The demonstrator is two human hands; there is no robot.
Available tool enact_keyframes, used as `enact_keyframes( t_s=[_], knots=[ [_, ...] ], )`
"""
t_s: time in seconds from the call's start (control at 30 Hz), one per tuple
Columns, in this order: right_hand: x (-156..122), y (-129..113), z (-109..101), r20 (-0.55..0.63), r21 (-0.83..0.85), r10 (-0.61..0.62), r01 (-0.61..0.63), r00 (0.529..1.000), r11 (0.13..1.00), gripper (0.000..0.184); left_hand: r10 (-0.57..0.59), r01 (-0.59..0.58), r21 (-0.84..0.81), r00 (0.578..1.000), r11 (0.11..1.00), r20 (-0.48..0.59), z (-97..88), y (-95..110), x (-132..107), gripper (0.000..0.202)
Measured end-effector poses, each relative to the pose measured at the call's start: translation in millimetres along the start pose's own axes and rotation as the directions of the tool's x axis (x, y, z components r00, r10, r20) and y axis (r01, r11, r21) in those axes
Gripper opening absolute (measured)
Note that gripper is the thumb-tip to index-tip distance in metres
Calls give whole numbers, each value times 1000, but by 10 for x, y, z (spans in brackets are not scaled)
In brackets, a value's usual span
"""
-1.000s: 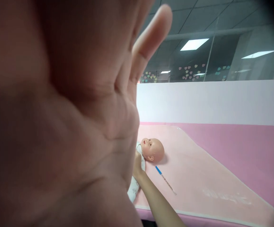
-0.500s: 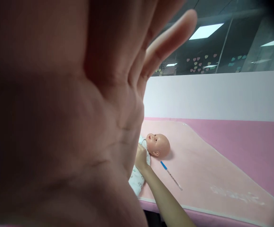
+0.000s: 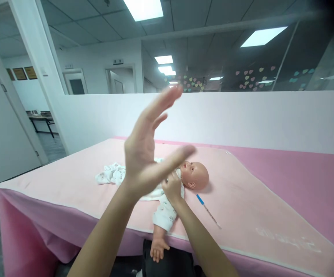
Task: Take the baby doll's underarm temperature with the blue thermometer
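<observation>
Pink table (image 3: 299, 181) fills mid-frame; the doll (image 3: 184, 179) lies at centre. Right hand (image 3: 172, 187) pinches its clothing at the chest. Left hand (image 3: 146, 154) hovers above, fingers spread, empty. Thermometer (image 3: 208, 211) lies just right.

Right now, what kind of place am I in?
Probably an infant-care training room inside an office. A baby doll in printed clothes lies on a pink padded table, a thin blue-tipped stick beside it, and behind run a white partition, glass walls and ceiling light panels.
</observation>
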State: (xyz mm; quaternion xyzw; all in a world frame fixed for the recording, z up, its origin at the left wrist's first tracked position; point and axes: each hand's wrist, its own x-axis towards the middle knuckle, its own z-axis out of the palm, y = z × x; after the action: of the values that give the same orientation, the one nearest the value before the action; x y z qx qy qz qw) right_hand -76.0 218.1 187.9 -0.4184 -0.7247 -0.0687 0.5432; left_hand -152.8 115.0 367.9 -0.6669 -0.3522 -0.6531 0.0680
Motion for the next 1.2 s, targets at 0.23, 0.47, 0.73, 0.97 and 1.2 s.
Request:
enact_keyframes(
  t_s=[0.23,0.47,0.73,0.97,1.2],
  knots=[
    [45,-117,-504,46,-140,-123,128,991,982,22,-572,565,95,800,820,178,466,-1220,-268,42],
    [-798,314,-1411,94,-381,135,-89,986,920,14,-533,513,213,630,832,564,642,-1646,-564,36],
    [-1174,726,-1679,176,-517,334,-201,926,832,22,-384,444,150,503,883,774,550,-1701,-596,31],
    [-939,484,-1703,-44,-308,611,-593,790,744,23,-559,482,291,643,827,524,586,-1734,-414,34],
    [13,42,-1204,67,-140,330,-319,942,937,25,-423,306,293,609,906,671,560,-1661,-207,33]
  ],
)
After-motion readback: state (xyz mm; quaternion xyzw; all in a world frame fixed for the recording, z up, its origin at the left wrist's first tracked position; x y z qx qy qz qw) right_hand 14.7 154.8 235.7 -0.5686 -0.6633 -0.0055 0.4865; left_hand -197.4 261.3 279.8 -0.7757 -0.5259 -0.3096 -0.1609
